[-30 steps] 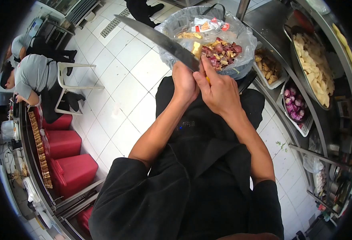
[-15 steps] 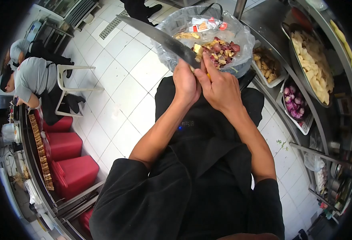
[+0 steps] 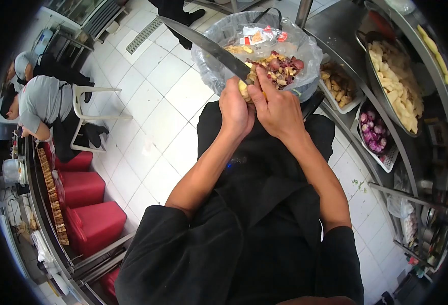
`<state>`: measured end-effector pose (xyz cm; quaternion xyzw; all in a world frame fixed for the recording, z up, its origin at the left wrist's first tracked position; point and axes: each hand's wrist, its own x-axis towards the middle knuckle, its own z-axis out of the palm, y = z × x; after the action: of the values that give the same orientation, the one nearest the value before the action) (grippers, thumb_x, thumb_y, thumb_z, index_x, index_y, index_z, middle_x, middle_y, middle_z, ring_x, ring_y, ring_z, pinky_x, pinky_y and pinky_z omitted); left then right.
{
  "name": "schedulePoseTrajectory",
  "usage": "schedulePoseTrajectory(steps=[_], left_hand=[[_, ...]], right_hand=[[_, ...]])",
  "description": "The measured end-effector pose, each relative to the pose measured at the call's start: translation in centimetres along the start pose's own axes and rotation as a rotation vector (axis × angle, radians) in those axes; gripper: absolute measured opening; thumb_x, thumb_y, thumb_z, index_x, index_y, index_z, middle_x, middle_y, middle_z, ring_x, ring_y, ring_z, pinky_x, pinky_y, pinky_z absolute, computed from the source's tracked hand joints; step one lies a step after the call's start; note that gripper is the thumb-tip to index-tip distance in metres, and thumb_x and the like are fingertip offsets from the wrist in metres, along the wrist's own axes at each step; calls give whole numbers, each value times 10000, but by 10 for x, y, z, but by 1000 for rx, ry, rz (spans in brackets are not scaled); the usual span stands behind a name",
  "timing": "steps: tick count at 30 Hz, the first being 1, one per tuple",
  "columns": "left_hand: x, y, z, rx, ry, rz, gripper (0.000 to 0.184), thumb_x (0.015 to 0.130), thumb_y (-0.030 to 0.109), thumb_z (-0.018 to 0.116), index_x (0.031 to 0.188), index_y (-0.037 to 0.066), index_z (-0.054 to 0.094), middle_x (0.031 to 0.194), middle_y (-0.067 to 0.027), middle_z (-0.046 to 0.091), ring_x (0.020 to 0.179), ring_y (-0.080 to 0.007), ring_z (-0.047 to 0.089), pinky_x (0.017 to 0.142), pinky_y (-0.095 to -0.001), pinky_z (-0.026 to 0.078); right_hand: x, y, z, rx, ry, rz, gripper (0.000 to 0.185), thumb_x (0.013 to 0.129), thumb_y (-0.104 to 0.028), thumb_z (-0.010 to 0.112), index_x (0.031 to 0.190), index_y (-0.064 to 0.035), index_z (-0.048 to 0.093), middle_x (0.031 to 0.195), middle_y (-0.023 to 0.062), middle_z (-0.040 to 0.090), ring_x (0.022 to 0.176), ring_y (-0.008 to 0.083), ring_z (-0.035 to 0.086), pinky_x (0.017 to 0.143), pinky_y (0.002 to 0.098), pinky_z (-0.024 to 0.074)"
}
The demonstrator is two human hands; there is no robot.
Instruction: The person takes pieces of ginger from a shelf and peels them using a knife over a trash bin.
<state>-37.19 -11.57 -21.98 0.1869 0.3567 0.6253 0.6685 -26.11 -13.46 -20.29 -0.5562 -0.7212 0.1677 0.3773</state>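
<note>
A large knife points up and left over a bin lined with a clear plastic bag. My right hand is closed around its handle end, the index finger stretched along it. My left hand grips a pale yellow piece of what looks like ginger, right beside the blade. Most of the handle is hidden by my fingers. Inside the bin lie purple and yellowish peelings and a white and red wrapper.
On the right-hand shelving are a tray of brown ginger-like roots, a basket of purple onions and a wide pan of pale pieces. Red bins and a white chair stand left, near two bent-over people.
The yellow piece has shifted from beyond the blade to the near side, showing in my left hand. The knife has tipped slightly, its point a little to the right. Both hands stay close together.
</note>
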Motion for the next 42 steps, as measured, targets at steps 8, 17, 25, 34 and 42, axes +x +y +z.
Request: schedulePoseTrajectory(steps=[8,17,25,34,42], left_hand=[[-3,5,-5,-30,-114,-99,374,1001,325,415,1084,-8,562,892,-98,622,774,-185,577,670,-324,458],[13,21,-25,-48,-158,-191,394,992,384,458,1125,32,577,826,-48,577,714,-150,527,651,-288,432],[21,35,-36,70,-199,-129,359,1003,368,445,1109,40,546,854,-61,570,719,-154,510,652,-288,402],[29,44,-34,45,-122,-197,309,978,244,384,1112,-4,511,924,-94,542,789,-183,488,713,-309,409],[30,46,-25,-74,-147,-176,447,979,199,360,1331,-68,426,1281,-203,533,1197,-291,528,1048,-392,432]], right_hand=[[35,36,1,106,43,177,584,975,-418,448,1330,41,510,1034,328,636,952,469,637,868,481,491],[57,65,24,356,-38,158,560,1015,-480,331,1099,-17,635,867,205,675,750,295,682,753,413,523],[73,53,22,251,-4,260,655,967,-449,479,1445,-15,368,1195,250,625,1081,387,625,921,436,487],[49,21,-7,289,13,256,537,967,-428,482,1290,-5,555,902,252,670,868,414,658,780,469,504],[-10,-6,-28,396,46,56,633,906,-381,628,1389,-8,459,779,217,659,759,390,663,694,445,498]])
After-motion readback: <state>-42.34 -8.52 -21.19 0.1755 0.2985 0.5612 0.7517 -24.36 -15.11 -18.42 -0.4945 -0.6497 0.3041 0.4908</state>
